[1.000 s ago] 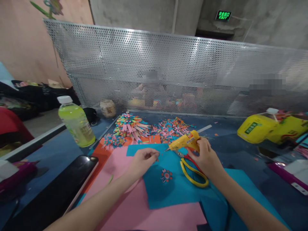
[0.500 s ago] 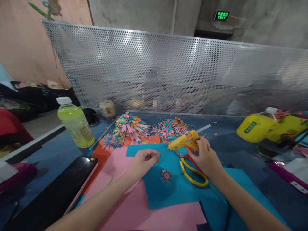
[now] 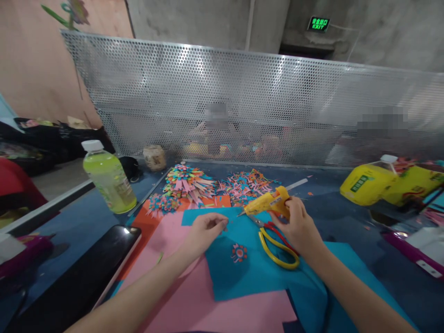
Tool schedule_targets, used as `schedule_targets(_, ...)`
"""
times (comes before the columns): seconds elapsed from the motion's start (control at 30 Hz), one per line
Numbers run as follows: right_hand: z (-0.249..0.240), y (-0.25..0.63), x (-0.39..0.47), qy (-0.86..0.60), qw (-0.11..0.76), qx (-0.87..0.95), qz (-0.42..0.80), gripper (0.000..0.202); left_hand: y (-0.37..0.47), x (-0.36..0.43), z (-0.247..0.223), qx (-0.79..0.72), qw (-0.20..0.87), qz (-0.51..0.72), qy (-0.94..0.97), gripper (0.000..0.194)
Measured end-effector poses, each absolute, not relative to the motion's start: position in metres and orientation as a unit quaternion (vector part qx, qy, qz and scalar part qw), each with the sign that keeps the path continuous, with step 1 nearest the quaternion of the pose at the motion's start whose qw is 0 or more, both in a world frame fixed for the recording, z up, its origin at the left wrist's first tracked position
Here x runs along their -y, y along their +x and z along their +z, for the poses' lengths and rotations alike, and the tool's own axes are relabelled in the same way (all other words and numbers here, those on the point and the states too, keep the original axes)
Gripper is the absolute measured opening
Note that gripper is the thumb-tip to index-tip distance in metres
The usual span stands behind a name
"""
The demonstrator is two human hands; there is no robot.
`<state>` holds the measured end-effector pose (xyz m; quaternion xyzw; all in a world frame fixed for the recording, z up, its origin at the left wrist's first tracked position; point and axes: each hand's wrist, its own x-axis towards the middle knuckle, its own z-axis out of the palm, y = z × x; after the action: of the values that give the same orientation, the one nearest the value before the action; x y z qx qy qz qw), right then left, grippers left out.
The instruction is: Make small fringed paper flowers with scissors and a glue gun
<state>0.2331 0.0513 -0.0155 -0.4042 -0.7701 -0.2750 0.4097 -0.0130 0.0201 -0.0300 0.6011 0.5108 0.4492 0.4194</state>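
My right hand [image 3: 299, 226] is closed round the handle of a yellow glue gun [image 3: 267, 203], its nozzle pointing left. Opposite the nozzle, my left hand [image 3: 210, 229] pinches its thumb and fingertips together; a tiny bit seems to show at the tips, too small to name. Between and below the hands, a small pink, red and white paper flower [image 3: 239, 253] lies on a sheet of blue paper [image 3: 249, 282]. Beside it, under my right hand, rest scissors with yellow and red handles [image 3: 279, 254], their blades partly hidden by the glue gun.
Pink paper [image 3: 183, 305] lies beneath the blue. Behind are a heap of folded paper strips [image 3: 187, 182] and a pile of curled scraps [image 3: 248, 185]. A green drink bottle [image 3: 109, 178] and a black phone-like slab [image 3: 79, 277] stand left; a yellow bottle [image 3: 367, 182] is right. A perforated metal screen [image 3: 243, 101] closes the back.
My left hand has shifted very slightly left, and the glue gun in my right hand has moved a touch to the right. The flower and scissors lie as before.
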Motion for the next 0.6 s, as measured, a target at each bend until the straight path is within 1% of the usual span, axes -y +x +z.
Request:
schedule_targets(0.17, -0.0181, 0.2308, -0.0518, -0.398, 0.399, 0.782, -0.268, 0.019, -0.0119, -0.0192, -0.0306, -0.506, 0.424, 0.444, 0.606, 0.027)
schedule_targets(0.47, -0.0186, 0.2325, -0.0522, -0.393, 0.373, 0.788, -0.292, 0.018, -0.0119, -0.0174, -0.029, -0.499, 0.427, 0.456, 0.601, 0.026)
schedule_targets(0.6, -0.0186, 0.2338, -0.0526, -0.412, 0.35, 0.793, -0.28, 0.015, -0.0113, -0.0167, -0.0279, -0.495, 0.431, 0.458, 0.599, 0.024)
